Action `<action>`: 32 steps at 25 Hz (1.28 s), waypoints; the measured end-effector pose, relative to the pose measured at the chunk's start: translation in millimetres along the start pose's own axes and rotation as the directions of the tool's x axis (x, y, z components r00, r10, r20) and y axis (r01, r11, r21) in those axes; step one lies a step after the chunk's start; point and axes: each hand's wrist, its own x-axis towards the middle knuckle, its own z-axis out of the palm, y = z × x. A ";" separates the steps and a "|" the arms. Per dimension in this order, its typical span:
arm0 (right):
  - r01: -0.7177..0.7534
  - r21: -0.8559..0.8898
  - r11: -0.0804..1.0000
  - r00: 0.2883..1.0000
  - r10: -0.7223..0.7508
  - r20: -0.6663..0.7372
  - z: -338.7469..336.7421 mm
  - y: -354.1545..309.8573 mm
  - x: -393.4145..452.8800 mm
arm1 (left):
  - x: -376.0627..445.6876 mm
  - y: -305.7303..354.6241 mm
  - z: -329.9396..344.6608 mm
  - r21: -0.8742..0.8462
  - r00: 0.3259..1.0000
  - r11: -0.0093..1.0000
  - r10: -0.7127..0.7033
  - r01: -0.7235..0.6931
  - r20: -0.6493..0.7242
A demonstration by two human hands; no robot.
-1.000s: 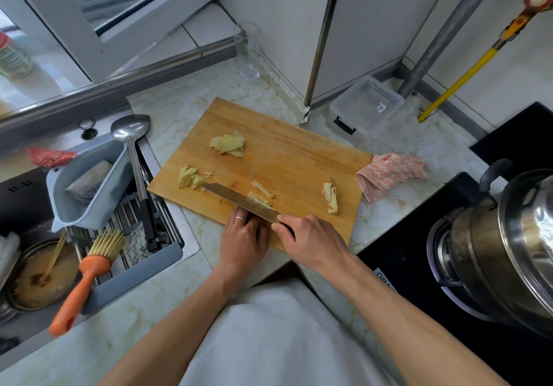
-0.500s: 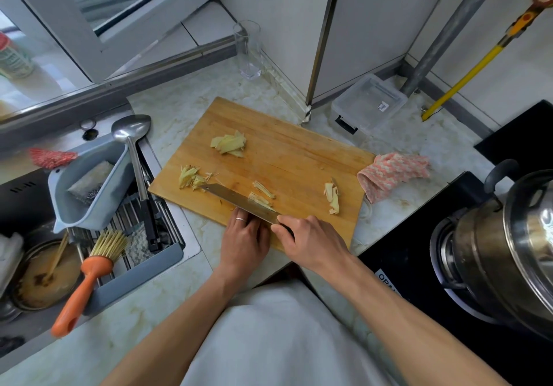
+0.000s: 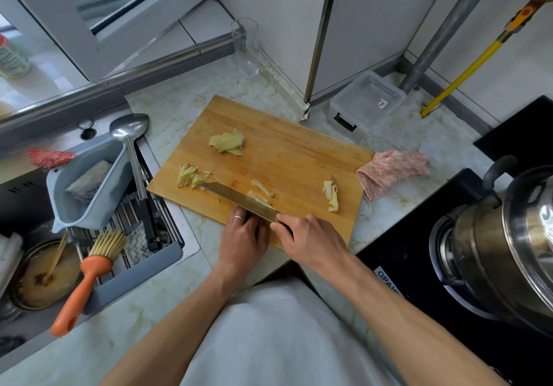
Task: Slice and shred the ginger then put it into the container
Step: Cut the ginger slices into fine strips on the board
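Here, on a marble counter (image 3: pixel 179 110) (sink (image 3: pixel 18 206) left, stove (image 3: pixel 434 251) right), right hand (image 3: pixel 311 240) grips the knife (image 3: pixel 236 198); left hand (image 3: pixel 244 236) lies flat on the cutting board (image 3: pixel 284 158).

Wooden cutting board (image 3: pixel 287 152), matt, fine grain lines. Knife (image 3: pixel 236 198) blade: bright smooth metal. Ginger (image 3: pixel 227 143) slices pale, fibrous, dull. Container (image 3: pixel 369 101): clear glossy plastic. Cloth (image 3: pixel 392 173) pink-white, knitted, rough. Countertop (image 3: pixel 179 107) marbled stone, slight sheen. Pot (image 3: pixel 508 236) polished steel, mirror-like. Ladle (image 3: pixel 128 128) brushed metal. Brush (image 3: pixel 86 277): orange plastic handle, straw-like bristles.
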 end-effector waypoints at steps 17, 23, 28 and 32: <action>-0.012 0.029 1.000 1.000 0.012 -0.011 2.2 0.7 -0.4 | -0.3 0.8 0.2 -0.037 1.000 0.999 -0.010 0.010 -0.002; -0.020 0.039 0.999 1.000 0.020 -0.008 0.7 3.7 -0.3 | 0.7 2.1 -0.9 -0.052 1.000 0.998 -0.021 0.021 0.004; -0.026 0.039 0.999 1.000 0.026 -0.006 2.1 2.0 0.4 | 1.8 1.3 -2.4 -0.046 0.999 0.998 -0.034 0.035 0.017; -0.013 0.017 1.000 1.000 0.013 -0.002 3.5 1.3 0.2 | 1.5 3.6 -3.0 -0.019 1.000 1.000 -0.023 0.023 0.010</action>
